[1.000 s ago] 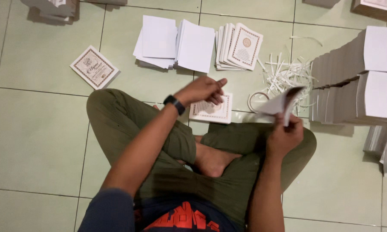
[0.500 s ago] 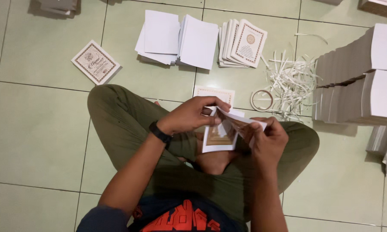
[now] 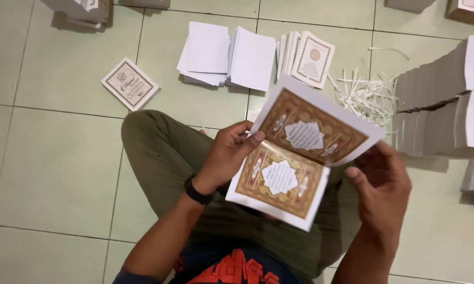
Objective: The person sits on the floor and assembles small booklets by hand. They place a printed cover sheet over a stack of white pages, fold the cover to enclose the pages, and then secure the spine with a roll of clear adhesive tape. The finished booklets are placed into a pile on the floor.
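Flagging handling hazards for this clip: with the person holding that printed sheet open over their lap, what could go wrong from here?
The ornate printed sheet is held only at its edges by the left hand and right hand, so it could crease off its fold or slip. The loose white paper strips lie close beside the right knee and could scatter under a shifting leg. The tall grey stacks on the right stand within elbow range and might get nudged over.
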